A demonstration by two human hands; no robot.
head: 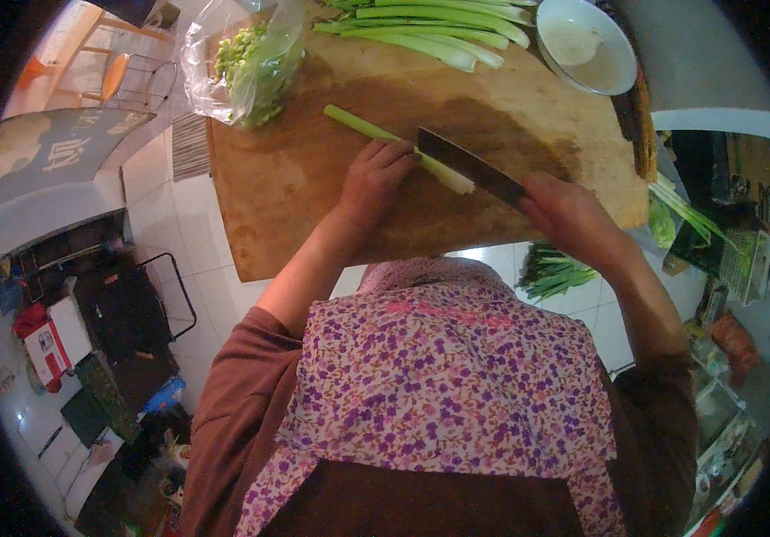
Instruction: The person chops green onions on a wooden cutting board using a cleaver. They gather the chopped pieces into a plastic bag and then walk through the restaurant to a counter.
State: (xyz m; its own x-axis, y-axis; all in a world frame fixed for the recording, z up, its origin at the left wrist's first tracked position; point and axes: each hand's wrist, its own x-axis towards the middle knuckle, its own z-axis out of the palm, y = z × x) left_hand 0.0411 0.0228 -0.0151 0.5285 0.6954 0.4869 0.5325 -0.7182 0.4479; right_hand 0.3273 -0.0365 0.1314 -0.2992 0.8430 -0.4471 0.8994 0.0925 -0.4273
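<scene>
A single celery stalk (448, 176) lies slantwise on the wooden board (277, 201). My left hand (379, 171) presses on it with bent fingers near its middle. My right hand (559, 208) grips the handle of a kitchen knife (469, 160); its dark blade lies just right of the stalk, with the tip near my left fingers. Whether the blade touches the stalk cannot be told. More celery stalks (438, 30) lie side by side at the board's far edge. A clear plastic bag (291, 47) at the far left holds chopped green pieces (244, 57).
A white bowl (586, 47) with whitish contents stands at the far right corner of the board. Leafy greens (556, 268) lie below the near right edge, and long green stalks (690, 211) are beyond the right edge. A black cart or rack (130, 315) stands on the left.
</scene>
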